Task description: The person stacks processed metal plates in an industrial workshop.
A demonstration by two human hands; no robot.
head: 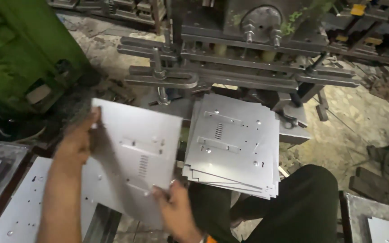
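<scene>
Nearest, the right hand (pixel 174 204) pinches the lower edge of a flat grey punched metal sheet with a row of slots (pixel 136 153), while the left hand (pixel 78 137) grips its upper left edge, so the sheet hangs tilted in the air between them above another pale perforated metal panel (pixel 19 207) lying lower left. Just beside the held sheet, to its right and not touching it, a fanned stack of matching grey slotted sheets (pixel 235 144) rests above the person's dark-trousered knee (pixel 302 202). Beyond stands a dark steel press with bolted clamp bars (pixel 230 67), and a green machine body (pixel 23 49) stands far left.
</scene>
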